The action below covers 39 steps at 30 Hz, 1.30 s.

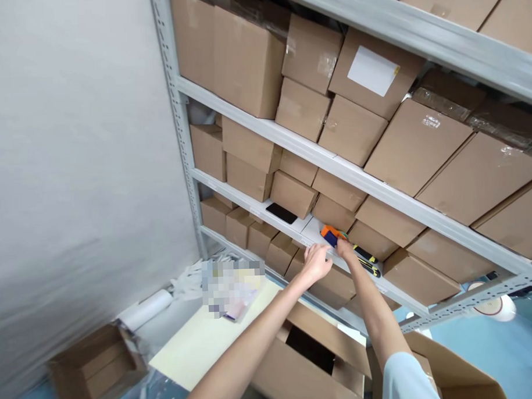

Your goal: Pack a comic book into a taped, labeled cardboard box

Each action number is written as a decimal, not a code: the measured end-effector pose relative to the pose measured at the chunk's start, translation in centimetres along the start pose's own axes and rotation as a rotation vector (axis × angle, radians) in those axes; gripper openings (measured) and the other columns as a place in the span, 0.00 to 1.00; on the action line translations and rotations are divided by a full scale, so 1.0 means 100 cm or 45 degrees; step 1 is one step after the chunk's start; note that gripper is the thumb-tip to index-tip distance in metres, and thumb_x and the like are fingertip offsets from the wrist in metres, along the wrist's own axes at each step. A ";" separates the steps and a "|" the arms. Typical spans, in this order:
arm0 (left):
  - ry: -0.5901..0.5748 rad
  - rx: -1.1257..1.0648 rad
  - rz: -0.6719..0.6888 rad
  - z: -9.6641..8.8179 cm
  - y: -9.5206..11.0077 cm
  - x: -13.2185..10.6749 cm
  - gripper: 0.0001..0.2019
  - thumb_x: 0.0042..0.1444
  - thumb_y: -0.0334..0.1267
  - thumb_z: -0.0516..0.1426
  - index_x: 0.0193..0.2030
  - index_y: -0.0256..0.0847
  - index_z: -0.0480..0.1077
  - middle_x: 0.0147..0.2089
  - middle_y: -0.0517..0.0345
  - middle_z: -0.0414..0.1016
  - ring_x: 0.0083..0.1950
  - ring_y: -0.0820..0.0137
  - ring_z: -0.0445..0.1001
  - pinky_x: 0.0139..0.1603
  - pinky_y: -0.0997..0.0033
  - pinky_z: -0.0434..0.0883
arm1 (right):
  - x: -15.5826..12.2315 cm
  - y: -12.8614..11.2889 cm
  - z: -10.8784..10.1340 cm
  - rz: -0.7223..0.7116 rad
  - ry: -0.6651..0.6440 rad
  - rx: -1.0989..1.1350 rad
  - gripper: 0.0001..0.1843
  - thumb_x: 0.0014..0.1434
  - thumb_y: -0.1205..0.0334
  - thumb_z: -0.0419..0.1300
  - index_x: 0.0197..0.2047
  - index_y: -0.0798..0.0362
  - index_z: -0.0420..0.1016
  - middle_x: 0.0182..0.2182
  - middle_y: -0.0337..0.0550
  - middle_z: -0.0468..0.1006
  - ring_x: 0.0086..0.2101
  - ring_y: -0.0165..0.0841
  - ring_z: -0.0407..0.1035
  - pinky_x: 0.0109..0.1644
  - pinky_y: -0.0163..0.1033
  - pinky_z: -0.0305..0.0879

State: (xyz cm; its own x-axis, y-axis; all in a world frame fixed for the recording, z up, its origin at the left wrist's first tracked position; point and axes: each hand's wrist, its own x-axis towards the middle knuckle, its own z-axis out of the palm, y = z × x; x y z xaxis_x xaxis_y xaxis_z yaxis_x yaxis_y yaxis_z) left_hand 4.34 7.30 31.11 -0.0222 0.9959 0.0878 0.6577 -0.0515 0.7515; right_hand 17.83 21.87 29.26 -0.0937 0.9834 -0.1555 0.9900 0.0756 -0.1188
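Note:
My right hand (346, 249) is at the middle shelf, its fingers closed at an orange-and-blue item (330, 234) whose exact kind I cannot make out. Just right of that hand lies a tool with black-and-yellow handles (367, 261), like pliers; its head is hidden. My left hand (317, 263) hovers in front of the shelf edge, loosely curled with thumb and fingers apart and nothing visible in it. A black phone-like slab (281, 213) lies flat on the same shelf, up and left of my hands.
Cardboard boxes (243, 55) fill the grey metal shelving (263, 127). Below my arms stands an open carton (307, 372); another open box (97, 368) sits at lower left. A pale yellow board (196, 341) and a white roll (145, 310) lie near the wall (81, 142).

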 end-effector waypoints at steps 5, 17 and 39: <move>0.036 -0.190 0.042 -0.002 -0.023 -0.023 0.21 0.64 0.32 0.61 0.63 0.42 0.79 0.67 0.44 0.81 0.70 0.52 0.77 0.75 0.50 0.70 | -0.016 0.005 0.007 -0.076 0.045 0.221 0.23 0.67 0.67 0.63 0.65 0.62 0.73 0.56 0.67 0.84 0.58 0.50 0.78 0.65 0.48 0.68; 0.364 -0.857 0.214 -0.001 -0.031 -0.133 0.06 0.70 0.38 0.61 0.51 0.44 0.77 0.48 0.55 0.82 0.48 0.67 0.84 0.53 0.65 0.83 | -0.221 -0.001 0.016 -0.472 0.019 1.628 0.24 0.68 0.44 0.70 0.61 0.47 0.80 0.55 0.47 0.86 0.55 0.44 0.79 0.70 0.51 0.70; 0.337 -0.621 0.474 -0.082 -0.033 -0.204 0.09 0.71 0.38 0.63 0.56 0.44 0.78 0.50 0.51 0.84 0.51 0.63 0.82 0.55 0.62 0.81 | -0.311 -0.031 0.002 -0.506 0.018 1.263 0.26 0.68 0.33 0.66 0.47 0.48 0.85 0.44 0.48 0.89 0.45 0.48 0.83 0.56 0.54 0.81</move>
State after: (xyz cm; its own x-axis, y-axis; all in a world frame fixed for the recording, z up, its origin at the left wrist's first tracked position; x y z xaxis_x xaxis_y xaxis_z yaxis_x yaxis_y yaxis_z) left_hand -3.53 -13.50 32.19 -0.0845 0.8563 0.5095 0.2427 -0.4783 0.8440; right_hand 17.68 -8.92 34.28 -0.3833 0.9200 0.0810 0.3600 0.2296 -0.9043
